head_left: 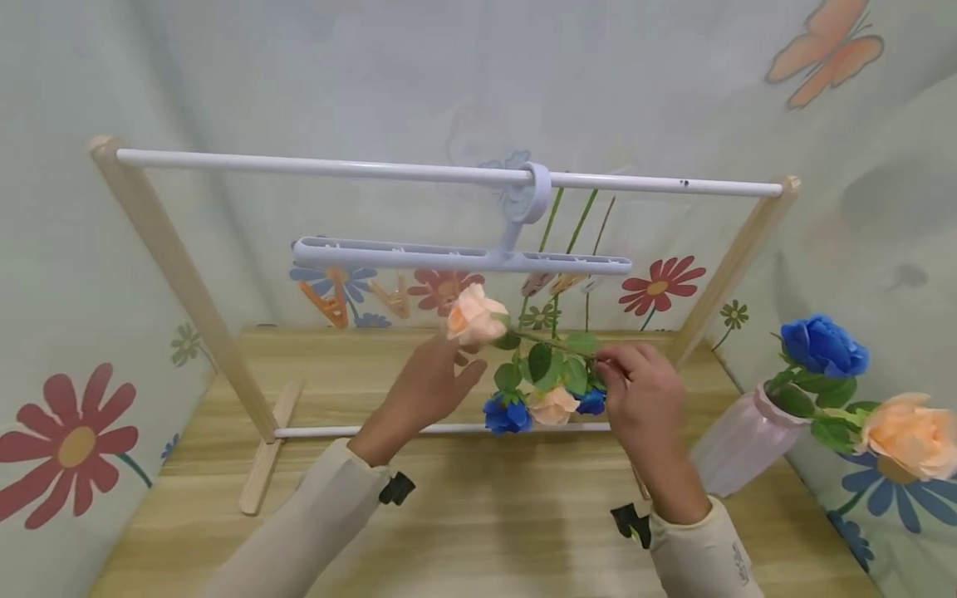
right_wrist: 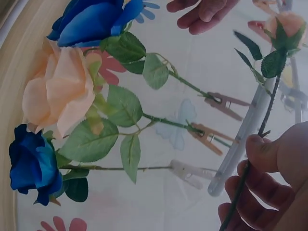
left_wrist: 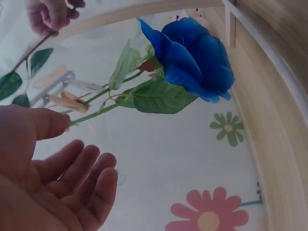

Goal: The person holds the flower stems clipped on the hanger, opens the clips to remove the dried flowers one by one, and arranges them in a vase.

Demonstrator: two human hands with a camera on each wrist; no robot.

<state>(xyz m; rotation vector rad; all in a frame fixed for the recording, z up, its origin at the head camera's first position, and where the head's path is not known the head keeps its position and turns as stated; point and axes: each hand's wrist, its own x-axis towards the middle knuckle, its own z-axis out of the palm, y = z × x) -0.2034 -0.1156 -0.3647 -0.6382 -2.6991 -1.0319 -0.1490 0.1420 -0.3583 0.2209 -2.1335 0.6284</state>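
My right hand pinches the stem of a peach rose between thumb and fingers, with the stem running nearly level and the bloom pointing left. Close beside that bloom is my left hand; its fingers are loosely bent and hold nothing in the left wrist view. A pale lilac hanger hooks over the white rod above. From its right half, clothespins hold three roses upside down: a blue rose, another peach rose and a second blue rose.
An orange clothespin and a beige clothespin hang from the hanger's left half, gripping nothing. The rack's wooden posts stand on the wood-grain table. At right, a pink vase holds a blue rose and a peach rose.
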